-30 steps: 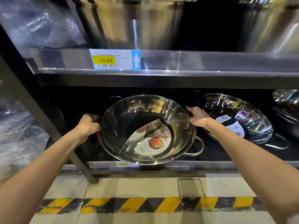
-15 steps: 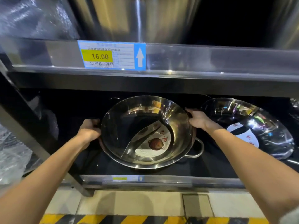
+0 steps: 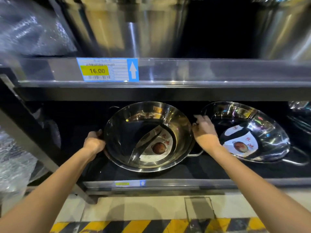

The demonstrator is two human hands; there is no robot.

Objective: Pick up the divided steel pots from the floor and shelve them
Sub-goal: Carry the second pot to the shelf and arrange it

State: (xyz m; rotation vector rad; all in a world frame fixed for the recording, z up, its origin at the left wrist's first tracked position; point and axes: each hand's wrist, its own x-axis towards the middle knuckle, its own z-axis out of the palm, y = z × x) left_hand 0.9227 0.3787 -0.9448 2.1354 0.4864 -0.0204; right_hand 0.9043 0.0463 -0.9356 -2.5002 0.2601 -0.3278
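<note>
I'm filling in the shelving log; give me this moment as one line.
stage: placing | divided pot tilted on lower shelf | left hand, right hand at rim | second pot beside

Divided steel pots: we count two, one (image 3: pixel 148 137) at centre frame, one (image 3: pixel 247 132) at right.
Hands: we count two, left (image 3: pixel 94 143), right (image 3: pixel 204 132).
Price labels: we see two, upper (image 3: pixel 107 69), lower (image 3: pixel 129 183).
Tall steel pots: at least two, top (image 3: pixel 134 26), top right (image 3: pixel 284 27).

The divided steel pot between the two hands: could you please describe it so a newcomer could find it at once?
Find the blue and yellow price tag reading 16.00 on the upper shelf edge, then look to the dark bottom shelf below it. The divided steel pot leans there, rim towards you, between the left hand and right hand. Unlike the plastic-wrapped pot to its right, it is bare.
</note>
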